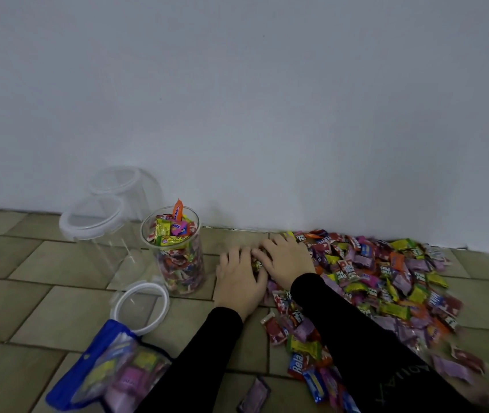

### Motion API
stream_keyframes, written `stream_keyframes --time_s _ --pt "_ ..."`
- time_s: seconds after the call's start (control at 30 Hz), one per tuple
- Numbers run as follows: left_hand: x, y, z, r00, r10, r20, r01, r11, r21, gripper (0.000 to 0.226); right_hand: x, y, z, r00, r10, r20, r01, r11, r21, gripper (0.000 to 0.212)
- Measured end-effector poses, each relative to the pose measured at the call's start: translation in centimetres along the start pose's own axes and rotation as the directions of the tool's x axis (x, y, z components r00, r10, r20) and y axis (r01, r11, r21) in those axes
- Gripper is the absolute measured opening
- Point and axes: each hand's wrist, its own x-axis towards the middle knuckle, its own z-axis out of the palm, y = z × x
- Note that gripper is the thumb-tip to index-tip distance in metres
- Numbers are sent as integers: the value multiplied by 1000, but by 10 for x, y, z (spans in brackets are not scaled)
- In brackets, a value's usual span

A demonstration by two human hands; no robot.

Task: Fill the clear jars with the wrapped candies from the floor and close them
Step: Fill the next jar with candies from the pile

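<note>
Both hands, left [237, 281] and right [288, 257], cup candies [386, 278] at the pile's edge beside the full jar [177, 251]. Light, slippery wrappers, so scoop from underneath.

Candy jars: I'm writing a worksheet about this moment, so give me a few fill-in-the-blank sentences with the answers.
1. The open jar full of candies has no ____ on it.
2. Both hands, left hand and right hand, rest on the candy pile's ____ edge.
3. The two jars with lids on, front and back, are ____ inside.
4. The loose lid lies on the ____.

Answers: lid; left; empty; floor
</note>
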Motion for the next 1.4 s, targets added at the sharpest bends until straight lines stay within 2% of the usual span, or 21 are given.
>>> stream_keyframes --time_s 0.13,0.27,0.4,0.57,0.73,0.8,0.87,0.97,1.03,1.17,1.33,1.4 --pt "-4 3 3 999 -8 -38 7 1000 -24 57 -7 -1 -7 1000 -3 8 4 999 -35 60" --pt "-7 3 4 1000 3 -17 -3 1000 -27 54 -12 2 -14 990 10 141 1 997 -77 46" --pt "-9 0 6 999 32 -33 -35 996 -78 29 -13 1 -23 970 -15 243 41 994 -103 44" --pt "-9 -1 4 995 69 -71 -79 988 -133 22 -12 0 -22 977 26 213 -1 993 -116 37" --pt "-10 0 4 993 45 -113 -64 982 -177 20 -6 -8 -22 985 93 143 -52 961 -270 40" --pt "-12 -1 2 992 75 -100 -95 973 -211 15 0 -13 -21 994 -10 107 34 974 -224 50" --pt "-14 -2 -1 989 100 -106 -124 960 -250 15 7 -14 -22 976 -145 163 167 977 -129 65" --pt "-16 -1 -1 971 198 -132 -216 965 -145 21 15 -4 -19 926 -229 301 236 972 14 45" --pt "-15 -2 3 963 246 -107 -251 967 -45 28 17 0 -18 910 -254 327 265 964 11 43" --pt "-13 -2 7 967 225 -119 -233 971 -56 26 14 0 -16 927 -248 281 244 968 51 33" --pt "-13 -2 7 963 232 -138 -243 967 -72 26 10 -3 -22 952 -84 295 66 995 72 32" --pt "-14 -2 9 961 237 -144 -245 968 -43 31 10 -6 -25 952 -51 300 40 998 43 33"
